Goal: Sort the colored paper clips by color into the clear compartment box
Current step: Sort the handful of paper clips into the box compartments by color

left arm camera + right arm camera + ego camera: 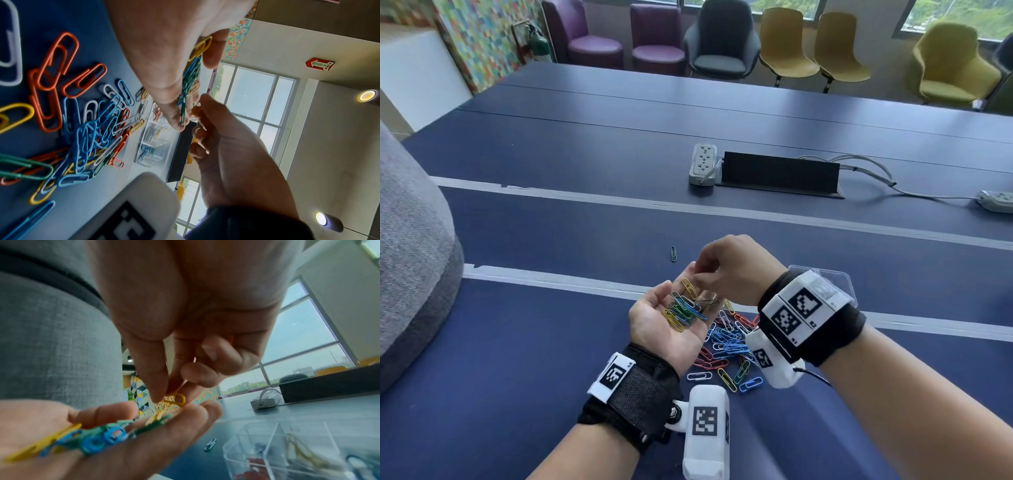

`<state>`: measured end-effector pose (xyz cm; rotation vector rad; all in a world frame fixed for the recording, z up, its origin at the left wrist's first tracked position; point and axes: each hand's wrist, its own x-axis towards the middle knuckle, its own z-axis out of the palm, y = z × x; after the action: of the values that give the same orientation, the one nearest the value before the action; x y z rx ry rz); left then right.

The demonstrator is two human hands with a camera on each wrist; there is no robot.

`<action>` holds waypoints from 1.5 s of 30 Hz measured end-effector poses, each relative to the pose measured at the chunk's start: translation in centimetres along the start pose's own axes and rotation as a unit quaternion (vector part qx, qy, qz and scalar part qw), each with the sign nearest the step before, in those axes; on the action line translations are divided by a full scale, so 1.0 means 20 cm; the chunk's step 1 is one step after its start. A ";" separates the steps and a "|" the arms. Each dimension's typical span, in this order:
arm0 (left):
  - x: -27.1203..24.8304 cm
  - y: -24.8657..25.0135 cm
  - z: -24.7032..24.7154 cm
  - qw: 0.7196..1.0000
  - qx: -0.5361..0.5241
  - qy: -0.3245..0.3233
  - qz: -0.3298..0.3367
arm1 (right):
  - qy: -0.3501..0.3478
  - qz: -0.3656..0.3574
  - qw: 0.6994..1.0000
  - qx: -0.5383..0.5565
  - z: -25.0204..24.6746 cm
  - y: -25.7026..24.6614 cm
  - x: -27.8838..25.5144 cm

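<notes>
My left hand [671,310] is palm up above the blue table and carries several yellow, blue and green paper clips [683,310] on its relaxed fingers. My right hand [697,270] hovers over the left fingertips, its thumb and forefinger pinching one yellow clip [176,399]. A mixed pile of clips [726,346] lies on the table below both hands. The clear compartment box [277,447] stands beyond my right wrist, which mostly hides it in the head view; red, pale and blue clips lie in separate cells [152,146].
One dark clip [673,254] lies alone beyond the hands. Farther back are a power strip [702,164], a black raised cable flap [780,173] and a second strip [996,200] with cords. A grey cushion [410,240] bulges at the left.
</notes>
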<state>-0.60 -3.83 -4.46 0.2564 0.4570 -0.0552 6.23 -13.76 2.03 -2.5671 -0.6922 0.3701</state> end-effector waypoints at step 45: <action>-0.01 0.01 -0.01 1.000 0.019 0.000 -0.017 | 0.110 0.034 0.993 0.035 -0.05 0.32 0.12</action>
<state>-0.80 -3.49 -4.52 0.2862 0.4602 -0.0968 11.21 -17.72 -0.51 -2.5196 -0.5044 0.1260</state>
